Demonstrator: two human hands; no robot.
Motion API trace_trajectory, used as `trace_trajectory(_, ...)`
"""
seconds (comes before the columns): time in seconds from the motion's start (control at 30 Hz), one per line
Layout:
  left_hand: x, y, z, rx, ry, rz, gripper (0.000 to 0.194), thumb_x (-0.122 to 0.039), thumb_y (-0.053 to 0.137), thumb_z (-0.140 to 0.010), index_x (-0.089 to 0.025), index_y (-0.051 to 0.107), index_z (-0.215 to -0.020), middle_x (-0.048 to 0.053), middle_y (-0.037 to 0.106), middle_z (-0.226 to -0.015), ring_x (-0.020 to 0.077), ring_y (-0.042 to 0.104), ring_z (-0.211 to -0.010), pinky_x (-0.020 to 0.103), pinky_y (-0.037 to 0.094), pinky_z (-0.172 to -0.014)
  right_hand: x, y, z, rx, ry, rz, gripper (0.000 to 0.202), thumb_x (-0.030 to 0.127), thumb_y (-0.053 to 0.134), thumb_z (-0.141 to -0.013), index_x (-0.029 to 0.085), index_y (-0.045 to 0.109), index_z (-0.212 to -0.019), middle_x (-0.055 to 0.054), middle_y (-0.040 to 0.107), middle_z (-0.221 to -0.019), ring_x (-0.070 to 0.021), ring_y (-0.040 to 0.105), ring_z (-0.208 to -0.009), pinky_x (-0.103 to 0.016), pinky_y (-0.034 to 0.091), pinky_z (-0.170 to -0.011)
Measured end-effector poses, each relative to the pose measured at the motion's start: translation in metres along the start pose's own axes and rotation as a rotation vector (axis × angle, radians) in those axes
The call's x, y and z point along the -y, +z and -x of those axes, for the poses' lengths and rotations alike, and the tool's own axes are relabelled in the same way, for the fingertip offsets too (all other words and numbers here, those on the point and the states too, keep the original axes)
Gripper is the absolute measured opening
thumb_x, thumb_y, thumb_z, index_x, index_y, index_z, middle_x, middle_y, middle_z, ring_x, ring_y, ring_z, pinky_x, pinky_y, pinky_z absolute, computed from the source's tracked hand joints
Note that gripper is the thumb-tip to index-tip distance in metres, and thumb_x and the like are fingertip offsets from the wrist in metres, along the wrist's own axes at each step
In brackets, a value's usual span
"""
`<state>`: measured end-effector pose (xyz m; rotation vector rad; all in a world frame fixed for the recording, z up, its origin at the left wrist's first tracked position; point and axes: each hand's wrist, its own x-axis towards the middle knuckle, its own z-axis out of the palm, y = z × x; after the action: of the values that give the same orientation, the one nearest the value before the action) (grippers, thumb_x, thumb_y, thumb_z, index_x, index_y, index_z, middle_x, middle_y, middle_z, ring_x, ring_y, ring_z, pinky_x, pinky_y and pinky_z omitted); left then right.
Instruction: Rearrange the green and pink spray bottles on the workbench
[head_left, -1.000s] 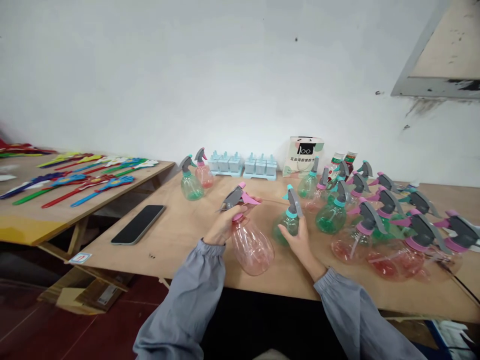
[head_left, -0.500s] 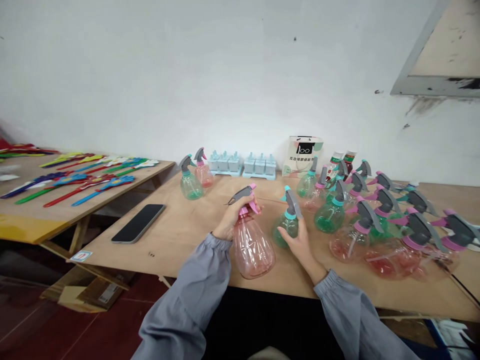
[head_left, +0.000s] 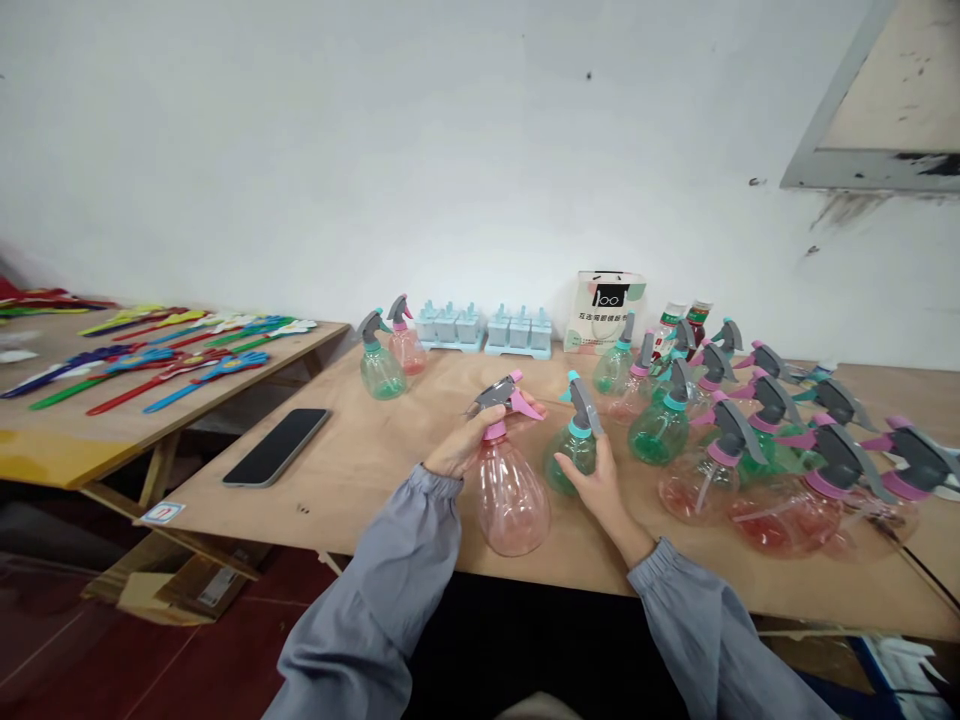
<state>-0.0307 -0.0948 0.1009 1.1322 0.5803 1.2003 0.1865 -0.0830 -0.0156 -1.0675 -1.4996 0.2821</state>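
A clear pink spray bottle (head_left: 513,500) with a grey and pink spray head is in front of me, and my left hand (head_left: 466,440) is closed round its neck. Just right of it stands a green spray bottle (head_left: 571,455) with a grey and turquoise head. My right hand (head_left: 597,480) is at this bottle's right side, thumb spread away from the fingers, fingertips against the bottle near its neck. To the right, several pink and green spray bottles (head_left: 697,485) stand close together.
A phone (head_left: 277,447) lies on the table (head_left: 405,440) at left. Two spray bottles (head_left: 383,372) and light blue molds (head_left: 519,332) stand near the wall, beside a printed bag (head_left: 604,312). Colourful flower-shaped items (head_left: 180,375) lie on the left table.
The pink bottle in my left hand has turned, its spray head now pointing more to the right, and its base has shifted slightly right. My right hand looks unchanged.
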Motion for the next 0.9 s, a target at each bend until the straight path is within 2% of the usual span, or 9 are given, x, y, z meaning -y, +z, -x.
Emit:
trace_trajectory(0.17,-0.004,0.003,0.001,-0.082,0.012,-0.075,0.035,-0.048,0.078,-0.069,-0.017,0.061,-0.066,0.001,0.063,-0.063,0.0146,0.065,-0.065,0.023,0.049,-0.059,0.001,0.000,0.000,-0.003,0.005,0.000,0.062,0.053,0.073,-0.079,0.019,0.055,-0.129,-0.013,0.065,-0.117,-0.0312,0.062,-0.112,-0.053,0.050,-0.101)
trace_trajectory(0.23,-0.005,0.004,0.002,-0.038,0.041,-0.082,0.033,-0.045,0.078,-0.070,-0.016,0.063,-0.068,0.002,0.064,-0.065,0.0155,0.066,-0.069,0.025,0.051,-0.064,0.001,0.000,0.000,-0.010,-0.001,-0.003,0.064,0.054,0.073,-0.079,0.019,0.055,-0.129,-0.013,0.065,-0.116,-0.0311,0.063,-0.112,-0.053,0.050,-0.101)
trace_trajectory(0.37,-0.006,0.004,0.002,-0.012,0.113,-0.061,0.033,-0.041,0.080,-0.069,-0.016,0.069,-0.088,0.006,0.073,-0.085,0.0244,0.071,-0.099,0.030,0.054,-0.081,0.000,0.001,-0.001,-0.010,-0.007,-0.005,0.062,0.054,0.073,-0.079,0.019,0.056,-0.128,-0.012,0.066,-0.116,-0.0311,0.063,-0.112,-0.053,0.050,-0.100)
trace_trajectory(0.43,-0.005,0.004,0.001,-0.063,0.101,-0.076,0.031,-0.041,0.080,-0.068,-0.017,0.068,-0.083,0.004,0.072,-0.079,0.0227,0.072,-0.093,0.029,0.054,-0.078,0.000,0.001,-0.001,-0.011,-0.010,-0.006,0.061,0.053,0.073,-0.079,0.019,0.057,-0.127,-0.012,0.066,-0.116,-0.0311,0.063,-0.112,-0.053,0.050,-0.100)
trace_trajectory(0.53,-0.006,0.000,0.003,-0.147,0.094,-0.157,0.032,-0.047,0.077,-0.070,-0.018,0.063,-0.068,0.001,0.066,-0.064,0.0171,0.069,-0.071,0.028,0.054,-0.073,-0.001,0.001,-0.001,-0.012,-0.006,-0.005,0.061,0.054,0.073,-0.079,0.019,0.057,-0.127,-0.012,0.066,-0.115,-0.0313,0.063,-0.111,-0.054,0.050,-0.100)
trace_trajectory(0.6,-0.010,-0.006,0.009,-0.150,0.140,-0.282,0.034,-0.049,0.076,-0.072,-0.017,0.065,-0.068,0.003,0.069,-0.067,0.0179,0.069,-0.073,0.030,0.055,-0.077,0.000,0.001,-0.001,-0.009,0.003,-0.006,0.062,0.054,0.073,-0.079,0.019,0.056,-0.127,-0.013,0.065,-0.117,-0.0315,0.063,-0.111,-0.054,0.050,-0.100)
trace_trajectory(0.7,-0.026,-0.027,0.023,-0.214,0.189,-0.538,0.035,-0.051,0.075,-0.075,-0.018,0.074,-0.086,0.007,0.076,-0.093,0.0232,0.070,-0.097,0.031,0.056,-0.080,0.001,0.000,-0.001,-0.005,0.007,-0.010,0.062,0.055,0.072,-0.079,0.019,0.056,-0.127,-0.013,0.065,-0.118,-0.0314,0.063,-0.113,-0.053,0.051,-0.100)
trace_trajectory(0.8,-0.047,-0.068,0.038,-0.484,0.172,-0.746,0.043,-0.052,0.076,-0.074,-0.021,0.075,-0.104,0.007,0.076,-0.109,0.0251,0.068,-0.104,0.027,0.055,-0.069,0.000,0.000,-0.001,-0.011,-0.003,0.004,0.062,0.055,0.072,-0.079,0.019,0.056,-0.127,-0.013,0.065,-0.117,-0.0312,0.063,-0.113,-0.053,0.051,-0.100)
trace_trajectory(0.9,-0.063,-0.122,0.048,-0.789,0.264,-0.832,0.052,-0.053,0.080,-0.065,-0.019,0.076,-0.104,0.006,0.076,-0.098,0.0221,0.069,-0.086,0.025,0.052,-0.060,-0.002,0.000,-0.001,-0.010,-0.003,0.011,0.063,0.056,0.072,-0.079,0.019,0.056,-0.127,-0.013,0.065,-0.115,-0.0316,0.063,-0.112,-0.054,0.050,-0.100)
